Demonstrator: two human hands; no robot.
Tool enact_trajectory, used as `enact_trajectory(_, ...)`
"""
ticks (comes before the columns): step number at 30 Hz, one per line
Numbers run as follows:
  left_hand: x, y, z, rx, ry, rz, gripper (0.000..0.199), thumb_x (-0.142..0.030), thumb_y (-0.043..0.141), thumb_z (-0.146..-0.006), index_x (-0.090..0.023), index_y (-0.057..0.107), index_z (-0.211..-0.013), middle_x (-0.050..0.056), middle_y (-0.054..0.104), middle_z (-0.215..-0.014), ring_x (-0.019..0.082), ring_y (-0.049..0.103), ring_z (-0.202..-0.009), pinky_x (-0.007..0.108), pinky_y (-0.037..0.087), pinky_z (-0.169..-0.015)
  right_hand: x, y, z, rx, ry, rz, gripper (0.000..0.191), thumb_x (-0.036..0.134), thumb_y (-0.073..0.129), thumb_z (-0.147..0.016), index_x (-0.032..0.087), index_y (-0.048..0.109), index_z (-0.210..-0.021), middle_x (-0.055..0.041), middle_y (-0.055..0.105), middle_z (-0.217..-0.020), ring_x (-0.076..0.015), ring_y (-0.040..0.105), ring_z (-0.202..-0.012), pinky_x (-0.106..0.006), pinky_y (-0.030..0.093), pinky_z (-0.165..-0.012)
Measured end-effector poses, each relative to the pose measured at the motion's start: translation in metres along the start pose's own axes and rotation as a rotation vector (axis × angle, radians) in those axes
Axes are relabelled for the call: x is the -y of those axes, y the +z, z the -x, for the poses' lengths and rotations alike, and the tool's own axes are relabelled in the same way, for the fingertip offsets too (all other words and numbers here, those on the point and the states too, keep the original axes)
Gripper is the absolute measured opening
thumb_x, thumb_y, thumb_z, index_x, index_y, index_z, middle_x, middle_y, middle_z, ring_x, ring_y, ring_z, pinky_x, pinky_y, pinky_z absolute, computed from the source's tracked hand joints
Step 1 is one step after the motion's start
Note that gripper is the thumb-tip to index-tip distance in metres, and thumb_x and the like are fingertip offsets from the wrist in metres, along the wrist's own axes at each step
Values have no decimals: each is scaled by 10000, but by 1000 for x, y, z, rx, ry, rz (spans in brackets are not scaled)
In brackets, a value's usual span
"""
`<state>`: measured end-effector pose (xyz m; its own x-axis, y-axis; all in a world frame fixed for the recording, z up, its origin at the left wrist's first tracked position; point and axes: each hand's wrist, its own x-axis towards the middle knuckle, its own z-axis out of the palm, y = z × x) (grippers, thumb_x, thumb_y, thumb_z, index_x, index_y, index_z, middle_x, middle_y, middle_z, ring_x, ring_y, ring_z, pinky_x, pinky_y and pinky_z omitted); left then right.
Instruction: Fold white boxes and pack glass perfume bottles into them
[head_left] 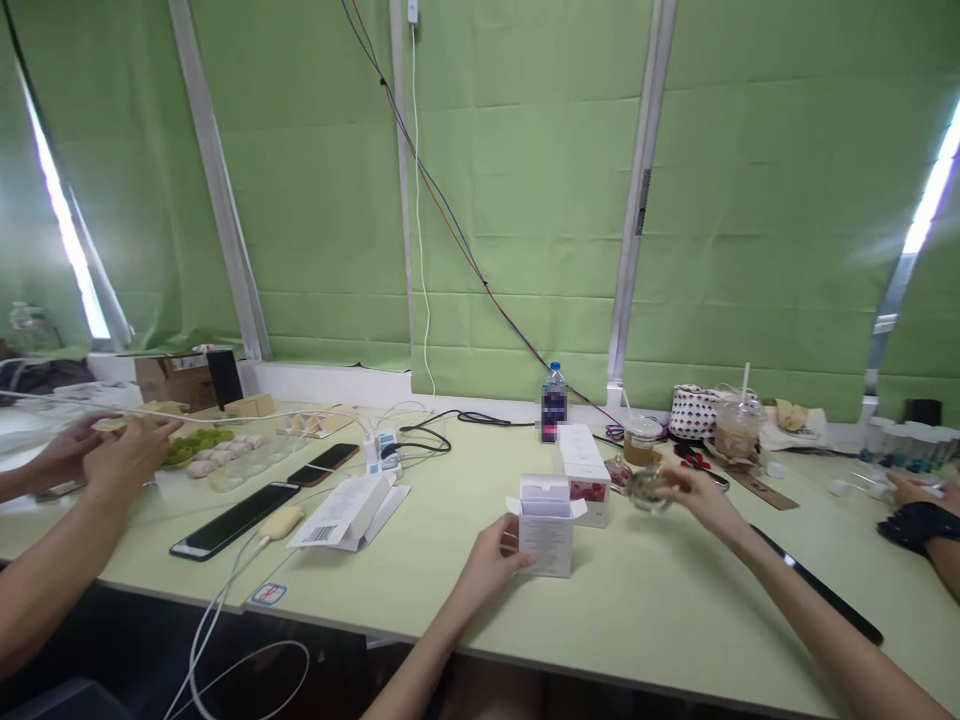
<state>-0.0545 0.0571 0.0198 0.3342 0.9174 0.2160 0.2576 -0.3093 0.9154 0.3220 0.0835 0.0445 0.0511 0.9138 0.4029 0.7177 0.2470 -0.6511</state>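
Observation:
My left hand (499, 553) is closed on the lower left side of a small white box (546, 545), which stands upright on the table with its top flaps open and a white insert showing inside. To the right, my right hand (686, 492) pinches a small clear, roundish object (646, 490) held above the table; its details are blurred. Behind the open box stands a longer white box (581, 455) with a red picture on its front end. A small reddish packet (619, 474) lies between that box and the clear object.
A bottle (554, 405), an iced drink (642, 440) and a larger cup (738, 430) stand at the back. Flattened white packaging (349, 512), phones (235, 520) and cables lie left. Another person's hands (124, 455) are at far left; another person's hand (919, 495) is at far right.

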Motion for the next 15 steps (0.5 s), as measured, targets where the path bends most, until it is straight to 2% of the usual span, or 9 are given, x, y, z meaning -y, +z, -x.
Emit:
enact_trajectory(3, -1, -3, -1, -20, -4, -26, 268, -238, 637, -691, -166, 600, -947, 80, 678, -1010, 240, 625, -888, 324, 496, -757, 15, 19, 36, 101, -26, -62, 258, 340, 639, -684, 190, 714, -880, -36, 740, -826, -252, 668, -761, -311, 523, -673)
enact_trajectory(6, 1, -4, 0, -37, -16, -48, 303, -256, 631, -700, -163, 590, -986, 101, 647, -1075, 267, 603, -977, 351, 485, -817, 23, 33, 57, 140, -11, -120, 283, 347, 623, -710, 189, 710, -927, -63, 733, -926, -263, 657, -864, -301, 518, -700)
enact_trajectory(8, 1, -5, 1, -71, -25, -72, 464, -278, 684, -659, -156, 551, -1088, 127, 574, -1197, 303, 534, -1119, 390, 444, -923, 21, 33, 60, 180, 1, -159, 351, 376, 631, -714, 193, 694, -1006, -80, 717, -1015, -272, 638, -950, -304, 517, -738)
enact_trajectory(10, -6, -6, 2, -135, -27, -148, 798, -303, 783, -549, -145, 441, -1253, 164, 432, -1341, 348, 388, -1271, 446, 348, -1039, 14, 28, 54, 187, -11, -172, 454, 432, 619, -734, 218, 645, -1133, -79, 693, -1089, -264, 627, -986, -309, 519, -760)
enact_trajectory(12, -21, -9, 6, -220, -1, -276, 1101, -334, 850, -448, -148, 291, -1377, 187, 283, -1430, 380, 228, -1357, 500, 243, -1101, 1, 22, 39, 92, 0, -146, 518, 509, 542, -784, 245, 575, -1229, -74, 670, -1134, -243, 632, -975, -313, 520, -765)
enact_trajectory(13, -31, -10, 9, -270, 36, -342, 1140, -363, 850, -460, -161, 245, -1404, 186, 236, -1453, 386, 182, -1372, 525, 217, -1107, -6, 21, 28, -48, 59, -103, 510, 556, 490, -796, 241, 596, -1183, -71, 681, -1095, -236, 644, -938, -311, 520, -755)
enact_trajectory(15, -50, -8, 19, -414, 186, -466, 979, -413, 763, -627, -220, 218, -1418, 145, 219, -1466, 365, 162, -1385, 559, 196, -1105, -22, 21, 5, -181, 152, -50, 569, 590, 422, -805, 162, 583, -1144, -128, 657, -1090, -270, 638, -932, -356, 511, -756)
